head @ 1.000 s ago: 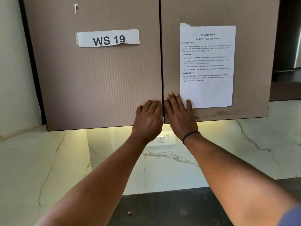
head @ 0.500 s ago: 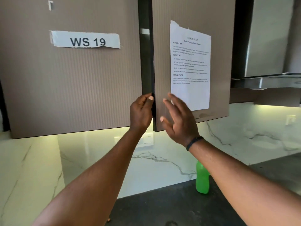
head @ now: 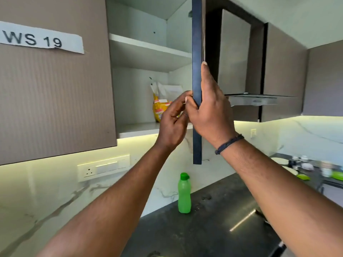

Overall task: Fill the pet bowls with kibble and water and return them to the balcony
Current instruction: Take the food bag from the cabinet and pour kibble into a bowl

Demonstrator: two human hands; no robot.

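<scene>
Up on the lower shelf of the open cupboard stands the kibble bag, yellow with red print, its top gathered and tied off in pale plastic, and it sits toward the back right corner, partly hidden behind the left hand. That left hand hovers just in front of the bag with fingers loosely curled, gripping nothing that I can see. Meanwhile the right hand is clamped on the edge of the cupboard door, thumb on the near face, fingers wrapped behind, holding it swung wide. Now, that bag looks soft and slumpy, a thin crinkly film likely to sag and shift as the pellets move inside; probably light to moderate in weight. Best bet, I'd say, is to take it round the gathered neck just under the knot, or cup the belly from below, since the slick film could slide through a loose pinch. Down on the dark tabletop a green bottle stands upright, well apart from the bag. No bowls in sight.
</scene>
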